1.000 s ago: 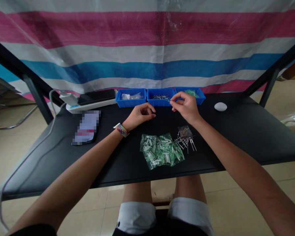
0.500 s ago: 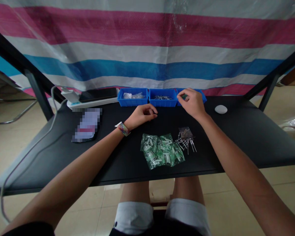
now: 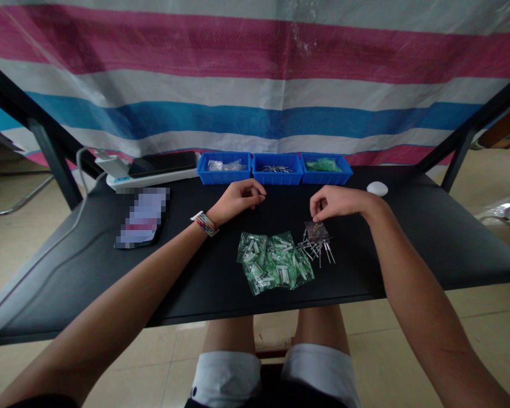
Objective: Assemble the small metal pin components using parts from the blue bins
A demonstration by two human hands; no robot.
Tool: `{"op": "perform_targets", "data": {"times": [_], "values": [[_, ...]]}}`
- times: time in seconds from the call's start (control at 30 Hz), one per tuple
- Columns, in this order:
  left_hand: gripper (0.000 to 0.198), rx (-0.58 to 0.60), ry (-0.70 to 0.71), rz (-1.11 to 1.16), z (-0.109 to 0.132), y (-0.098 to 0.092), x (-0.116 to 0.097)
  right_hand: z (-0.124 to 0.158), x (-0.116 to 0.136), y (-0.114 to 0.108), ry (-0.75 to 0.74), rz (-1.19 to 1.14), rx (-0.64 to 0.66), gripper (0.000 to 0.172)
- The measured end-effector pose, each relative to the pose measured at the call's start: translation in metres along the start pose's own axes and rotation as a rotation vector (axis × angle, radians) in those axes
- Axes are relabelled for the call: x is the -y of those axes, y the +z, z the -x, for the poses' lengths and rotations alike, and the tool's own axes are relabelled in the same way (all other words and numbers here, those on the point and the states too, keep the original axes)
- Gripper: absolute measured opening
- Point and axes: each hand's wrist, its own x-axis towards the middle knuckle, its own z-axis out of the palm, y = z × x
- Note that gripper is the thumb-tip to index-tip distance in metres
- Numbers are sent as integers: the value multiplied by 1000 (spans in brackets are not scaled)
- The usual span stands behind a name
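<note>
Right hand (image 3: 339, 200), grip narrowed at small clear plastic bag (image 3: 318, 230), hold unclear, left hand (image 3: 236, 202), grip loosely curled over black table (image 3: 204, 283), any contents unclear

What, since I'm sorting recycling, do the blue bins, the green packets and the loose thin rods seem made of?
Blue bins: probably molded plastic, smooth with a slight sheen; even color and thin rims.
Green packets: likely thin plastic film, glossy; crinkled and see-through.
Loose thin rods: apparently metal, judging by their silvery glint; which metal, I can't tell.
</note>
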Motion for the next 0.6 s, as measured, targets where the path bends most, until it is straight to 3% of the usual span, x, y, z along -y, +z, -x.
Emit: {"op": "perform_targets", "data": {"times": [0.1, 0.4, 0.6], "values": [[22, 0, -2, -2, 0, 0, 1, 1, 2, 0, 8, 22, -19, 21], [22, -23, -17, -9, -1, 0, 3, 0, 2, 5, -6, 60, 19, 36], [22, -20, -39, 8, 0, 1, 2, -3, -1, 4, 29, -2, -65, 32]]}}
